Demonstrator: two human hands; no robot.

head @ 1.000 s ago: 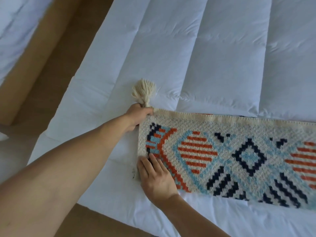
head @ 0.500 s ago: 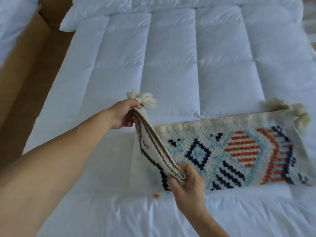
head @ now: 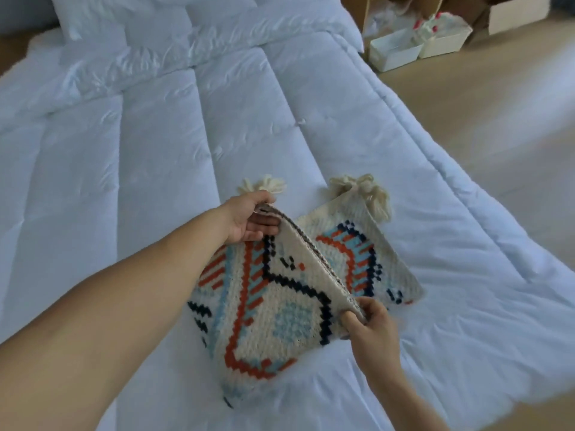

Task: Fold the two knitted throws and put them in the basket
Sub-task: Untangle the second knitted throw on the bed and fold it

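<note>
A cream knitted throw point(head: 280, 318) with orange, light blue and navy patterns lies on the white quilt point(head: 155, 181), part folded over itself. My left hand point(head: 252, 219) grips the far corner of the lifted end, beside a cream tassel point(head: 263, 183). My right hand point(head: 370, 321) pinches the near corner of that same end. The lifted end stands raised over the flat part, whose own tassels point(head: 364, 194) lie at the far right corner. No second throw is in view. Cream bins point(head: 395, 49) stand on the floor at the far right.
White pillows point(head: 124, 23) lie at the head of the bed. Wooden floor point(head: 482, 119) runs along the bed's right side, with shelving and a cardboard box point(head: 516, 10) beyond the bins. The quilt's right edge point(head: 435, 144) slants down toward me.
Both hands have carried the throw's left end up and rightward over the flat part, so the strip is now nearly doubled. The view has swung right, bringing the floor and bins in.
</note>
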